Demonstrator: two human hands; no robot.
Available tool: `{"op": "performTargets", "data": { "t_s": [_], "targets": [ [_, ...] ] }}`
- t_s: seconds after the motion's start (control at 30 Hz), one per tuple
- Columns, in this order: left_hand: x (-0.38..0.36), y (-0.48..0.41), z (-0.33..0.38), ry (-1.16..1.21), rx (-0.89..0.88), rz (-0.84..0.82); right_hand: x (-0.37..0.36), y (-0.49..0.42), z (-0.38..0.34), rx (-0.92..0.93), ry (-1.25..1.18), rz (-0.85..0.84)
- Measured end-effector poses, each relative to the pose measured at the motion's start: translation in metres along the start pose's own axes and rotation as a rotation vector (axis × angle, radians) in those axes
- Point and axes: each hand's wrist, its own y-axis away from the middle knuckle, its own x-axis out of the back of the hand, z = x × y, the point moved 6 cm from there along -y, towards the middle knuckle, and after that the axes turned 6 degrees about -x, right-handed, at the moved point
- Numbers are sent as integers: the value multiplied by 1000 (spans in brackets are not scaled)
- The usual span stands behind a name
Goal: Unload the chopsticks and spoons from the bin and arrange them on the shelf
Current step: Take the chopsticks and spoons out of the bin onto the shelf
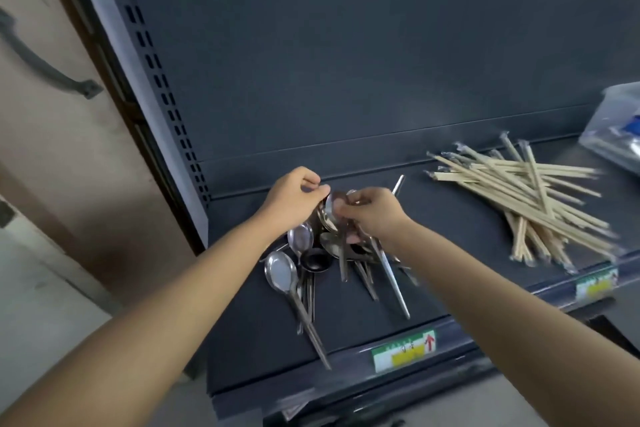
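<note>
A heap of metal spoons (313, 265) lies on the dark shelf (460, 218), bowls toward the back and handles toward me. My left hand (294, 199) hovers over the heap's back end with its fingers pinched at a spoon bowl. My right hand (372, 213) is closed around a spoon (333, 202) at the top of the heap. A loose pile of wrapped wooden chopsticks (530, 199) lies on the shelf to the right, apart from both hands.
A clear plastic bin (620, 125) stands at the far right of the shelf. Price labels (403, 350) are fixed along the shelf's front rail. The shelf's perforated upright (156, 73) and a beige wall are on the left.
</note>
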Motion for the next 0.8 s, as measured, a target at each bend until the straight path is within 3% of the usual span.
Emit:
{"op": "performTargets", "data": {
  "t_s": [0.1, 0.23, 0.37, 0.8],
  "targets": [
    [7, 10, 7, -96, -110, -8, -6, 1, 5, 8, -59, -41],
    [4, 26, 11, -367, -332, -127, -5, -1, 9, 86, 31, 32],
    [-9, 39, 3, -655, -393, -262, -8, 0, 15, 73, -136, 13],
    [-9, 46, 5, -722, -404, -227, 8, 14, 11, -30, -426, -135]
  ]
}}
